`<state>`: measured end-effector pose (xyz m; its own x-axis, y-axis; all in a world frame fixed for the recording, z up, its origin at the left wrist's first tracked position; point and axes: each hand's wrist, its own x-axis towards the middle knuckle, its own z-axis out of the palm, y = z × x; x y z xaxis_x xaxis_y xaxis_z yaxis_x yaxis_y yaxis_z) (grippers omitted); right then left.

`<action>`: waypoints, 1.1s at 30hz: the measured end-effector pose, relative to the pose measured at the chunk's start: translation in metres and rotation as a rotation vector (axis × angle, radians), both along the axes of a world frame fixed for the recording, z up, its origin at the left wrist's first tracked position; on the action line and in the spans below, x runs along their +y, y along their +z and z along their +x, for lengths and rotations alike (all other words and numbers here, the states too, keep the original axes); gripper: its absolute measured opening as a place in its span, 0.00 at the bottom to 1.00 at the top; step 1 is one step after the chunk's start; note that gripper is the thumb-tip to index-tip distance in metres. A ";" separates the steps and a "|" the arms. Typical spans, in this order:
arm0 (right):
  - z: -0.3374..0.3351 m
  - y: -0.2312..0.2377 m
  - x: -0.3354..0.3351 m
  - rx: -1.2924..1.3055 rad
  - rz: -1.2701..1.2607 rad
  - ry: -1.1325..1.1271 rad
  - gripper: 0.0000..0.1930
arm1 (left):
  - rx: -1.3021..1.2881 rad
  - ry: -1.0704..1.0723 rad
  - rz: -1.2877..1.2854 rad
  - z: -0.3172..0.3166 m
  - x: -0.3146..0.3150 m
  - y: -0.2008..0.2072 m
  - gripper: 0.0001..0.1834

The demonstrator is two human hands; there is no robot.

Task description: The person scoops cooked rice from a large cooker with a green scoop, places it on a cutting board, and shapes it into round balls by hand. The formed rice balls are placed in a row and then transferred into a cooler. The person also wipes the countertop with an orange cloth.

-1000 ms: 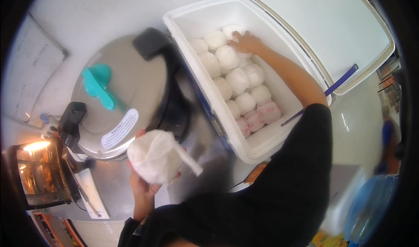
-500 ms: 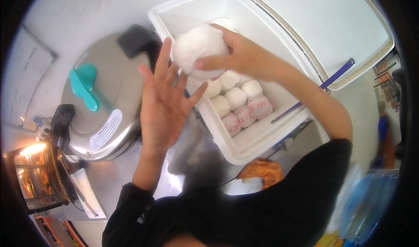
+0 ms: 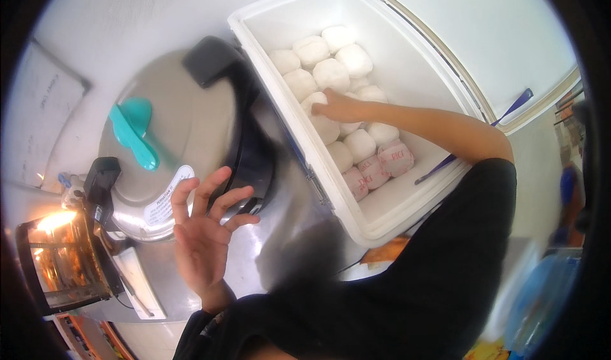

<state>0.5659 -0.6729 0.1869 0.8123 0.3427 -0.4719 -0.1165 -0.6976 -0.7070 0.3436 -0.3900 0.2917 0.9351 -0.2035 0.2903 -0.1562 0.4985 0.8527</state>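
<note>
My right hand [image 3: 342, 107] reaches into a white cooler box [image 3: 407, 61], its fingers closed on a rounded white bundle [image 3: 323, 126]. That bundle lies against others like it, near the box's left wall. Around it sit several more white bundles [image 3: 331, 75], smooth and plump. At the near end lie a few wrapped in paper with pink-red print [image 3: 396, 158]. Over the metal counter, left of the box, my left hand [image 3: 207, 249] hangs in the air, palm up. Its fingers are spread and loosely curled, with nothing in them.
Left of the box stands a large round steel cooker [image 3: 172, 105] with black handles; a turquoise scoop [image 3: 135, 131] rests on its lid. A purple stick [image 3: 439, 168] leans across the box's right side, by the opened lid [image 3: 503, 42]. A lit glass-fronted heater [image 3: 63, 252] is at the far left.
My right hand has gone down into the box with the white bundle it held above. My left hand has drawn away from the bundle, toward me and left.
</note>
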 end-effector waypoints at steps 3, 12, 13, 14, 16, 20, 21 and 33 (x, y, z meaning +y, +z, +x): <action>0.006 0.008 -0.008 -0.165 -0.266 0.169 0.40 | 0.015 -0.005 0.025 -0.003 0.001 -0.005 0.31; -0.023 0.172 -0.071 -0.760 -0.103 0.050 0.24 | 0.121 -0.120 0.241 -0.037 0.046 -0.028 0.27; -0.036 0.211 -0.109 -1.004 -0.175 -0.030 0.24 | 0.158 -0.144 0.275 -0.046 0.059 -0.034 0.26; -0.046 0.249 -0.148 -1.287 -0.322 -0.095 0.25 | 0.210 -0.123 0.281 -0.056 0.070 -0.039 0.26; -0.064 0.291 -0.228 -1.724 -0.692 -0.277 0.25 | 0.286 -0.100 0.280 -0.074 0.086 -0.051 0.24; -0.096 0.280 -0.310 -1.540 -0.170 -1.205 0.31 | 0.438 0.036 0.161 -0.101 0.091 -0.068 0.22; -0.101 0.276 -0.307 -1.460 -0.004 -1.279 0.33 | 0.460 0.043 0.152 -0.104 0.088 -0.070 0.22; -0.211 0.201 -0.097 -1.715 -0.093 -0.438 0.40 | 0.349 -0.029 0.121 -0.126 0.094 -0.060 0.22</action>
<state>0.3546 -0.7699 0.3875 0.3835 0.0098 0.9235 0.4708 -0.8623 -0.1864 0.2174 -0.2956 0.2318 0.9668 -0.2450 -0.0731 0.1674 0.3904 0.9053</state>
